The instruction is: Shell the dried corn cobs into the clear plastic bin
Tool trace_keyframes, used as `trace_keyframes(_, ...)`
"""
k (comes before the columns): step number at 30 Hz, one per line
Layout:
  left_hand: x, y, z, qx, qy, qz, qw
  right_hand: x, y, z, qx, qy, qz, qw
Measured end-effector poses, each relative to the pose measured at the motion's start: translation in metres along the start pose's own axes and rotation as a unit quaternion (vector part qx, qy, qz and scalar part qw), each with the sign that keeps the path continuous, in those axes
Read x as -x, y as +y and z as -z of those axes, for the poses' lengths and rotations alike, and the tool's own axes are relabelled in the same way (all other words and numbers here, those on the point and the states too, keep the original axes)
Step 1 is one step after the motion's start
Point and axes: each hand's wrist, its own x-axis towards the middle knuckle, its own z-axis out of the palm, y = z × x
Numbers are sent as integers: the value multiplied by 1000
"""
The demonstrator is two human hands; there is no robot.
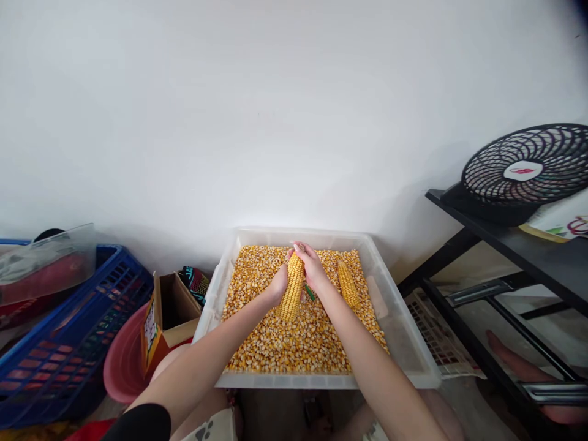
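1. Cob [291, 291]: yellow, tight kernel rows.
2. Second cob [348, 286]: same yellow, same rows.
3. Kernels [275, 346]: gold, amber and cream, speckled mix.
4. Tub [400, 334]: milky, translucent.
5. Small object [310, 292]: green.
6. Crate [68, 331]: blue, latticed sides.
7. Basin [120, 361]: pink.
8. Box [179, 332]: orange-red outside, brown inside.
9. Fan [523, 171]: black, swirled grille; white hub, red mark.
10. Table [503, 236]: black.
11. Wall [275, 110]: greyish white.
12. Shorts [215, 427]: cream, grey paw print.

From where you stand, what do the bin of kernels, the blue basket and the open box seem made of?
Bin: likely plastic; cloudy, translucent walls, smooth rim.
Blue basket: probably plastic; slight sheen, regular grid openings.
Open box: apparently cardboard; matt brown flap, coloured print outside.
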Motion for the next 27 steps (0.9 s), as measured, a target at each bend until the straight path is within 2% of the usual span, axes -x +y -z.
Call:
trace_keyframes(3, -1, -1, 3, 13, -17, 41, 999, 1, -1, 1, 0, -15, -1, 1000)
trace_keyframes(6, -1, -1, 3, 20, -10, 52, 998, 1, -2, 2, 11, -18, -3, 1000)
trace_keyframes(10, -1, 1, 0, 1, -6, 34, 999, 0, -2, 2, 7, -15, -1, 1000)
trace_keyframes(15, -6, 1, 2, -43, 30, -9, 999, -3, 1, 4, 12, 3, 16, 1000)
trace_keyframes(27, -3, -2, 4, -8, -1, 45, 999, 0, 1, 5, 43, -5, 11, 999)
